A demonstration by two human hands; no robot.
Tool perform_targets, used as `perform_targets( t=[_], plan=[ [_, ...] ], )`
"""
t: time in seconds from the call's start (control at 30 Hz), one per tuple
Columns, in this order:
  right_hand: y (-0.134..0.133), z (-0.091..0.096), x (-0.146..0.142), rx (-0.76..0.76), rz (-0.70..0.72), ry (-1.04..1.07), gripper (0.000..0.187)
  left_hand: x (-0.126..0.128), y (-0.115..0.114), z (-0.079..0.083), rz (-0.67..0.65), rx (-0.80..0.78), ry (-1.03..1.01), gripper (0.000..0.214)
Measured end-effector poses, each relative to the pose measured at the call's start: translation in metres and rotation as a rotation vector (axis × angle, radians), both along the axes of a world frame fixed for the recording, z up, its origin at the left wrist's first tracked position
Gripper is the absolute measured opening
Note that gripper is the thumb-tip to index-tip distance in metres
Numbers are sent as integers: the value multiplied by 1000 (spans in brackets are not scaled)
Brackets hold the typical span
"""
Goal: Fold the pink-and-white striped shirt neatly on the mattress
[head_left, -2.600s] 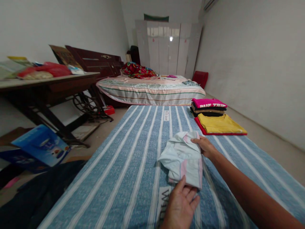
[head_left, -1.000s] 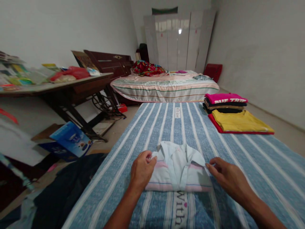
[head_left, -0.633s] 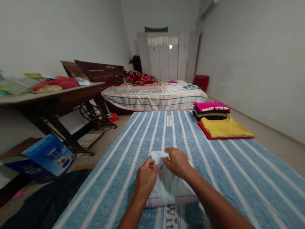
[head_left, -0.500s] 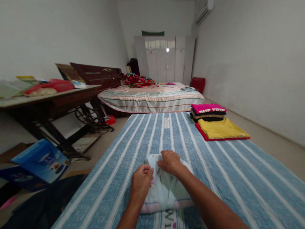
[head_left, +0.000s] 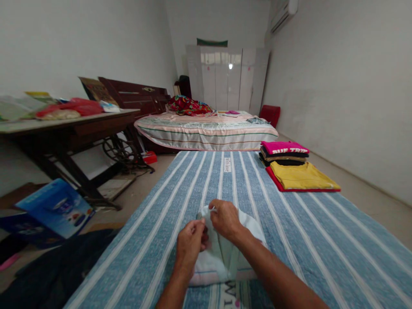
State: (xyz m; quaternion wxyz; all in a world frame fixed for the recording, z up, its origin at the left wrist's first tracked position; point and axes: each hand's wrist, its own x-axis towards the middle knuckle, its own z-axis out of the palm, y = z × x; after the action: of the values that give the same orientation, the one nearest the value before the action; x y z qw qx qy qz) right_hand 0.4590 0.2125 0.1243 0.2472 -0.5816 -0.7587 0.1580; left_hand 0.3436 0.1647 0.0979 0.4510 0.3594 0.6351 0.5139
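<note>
A pale, whitish folded garment (head_left: 210,270) with pinkish and thin dark stripes along its near edge lies on the blue striped bed cover (head_left: 161,223). My right hand (head_left: 224,218) reaches across its far part, thumb and fingers pinching the cloth near the far left corner. At the left edge of the garment is my left hand (head_left: 191,238), its fingers curled together against the fabric close to the right hand. Part of the garment is hidden under both hands and the right forearm.
To the right lies a yellow folded shirt (head_left: 301,176) on red cloth, beside a stack of folded clothes topped by a pink shirt (head_left: 285,147). Left are a sewing-machine table (head_left: 80,124) and a blue box (head_left: 59,210). Another bed (head_left: 206,133) stands behind.
My right hand has shifted slightly left toward the garment's far left corner, drawing cloth with it. My left hand stays at the left edge, its fingers turned a little. The camera view has tilted slightly.
</note>
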Motion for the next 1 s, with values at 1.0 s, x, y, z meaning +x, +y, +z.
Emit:
perform_targets(
  t=[1.0],
  plan=[
    [-16, -29, 16, 424, 246, 207, 26, -25, 18, 25, -107, -211, -335, 20]
  ],
)
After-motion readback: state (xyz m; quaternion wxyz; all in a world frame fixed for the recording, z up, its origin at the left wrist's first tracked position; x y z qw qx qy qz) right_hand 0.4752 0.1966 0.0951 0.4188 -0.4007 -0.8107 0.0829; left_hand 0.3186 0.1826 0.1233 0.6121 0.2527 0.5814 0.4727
